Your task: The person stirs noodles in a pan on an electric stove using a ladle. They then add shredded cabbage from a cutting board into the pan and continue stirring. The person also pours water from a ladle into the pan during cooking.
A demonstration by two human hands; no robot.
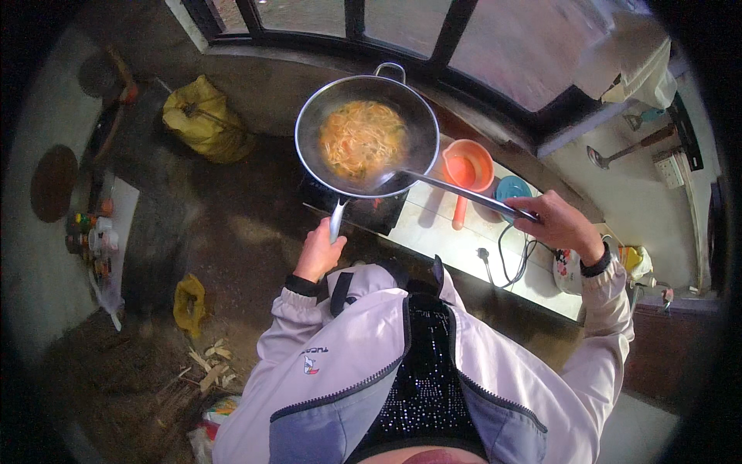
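A deep metal wok [426, 124] with a small loop handle at its far side stands over a black cooktop [371, 214]. Noodles in orange broth [362, 139] fill its middle. My left hand [320, 249] is closed around the wok's long metal handle [337, 217]. With my right hand [553, 223] I grip the end of a long metal utensil [464, 191], whose head rests in the near right part of the noodles, partly hidden by broth and blur.
Right of the wok lie an orange plastic dipper [487, 165], a teal round item [513, 188] and a black power cord [524, 261] on the tiled counter [545, 290]. A ladle [600, 158] hangs on the right wall. Yellow sacks [200, 119] and split wood [213, 371] are on the floor at left.
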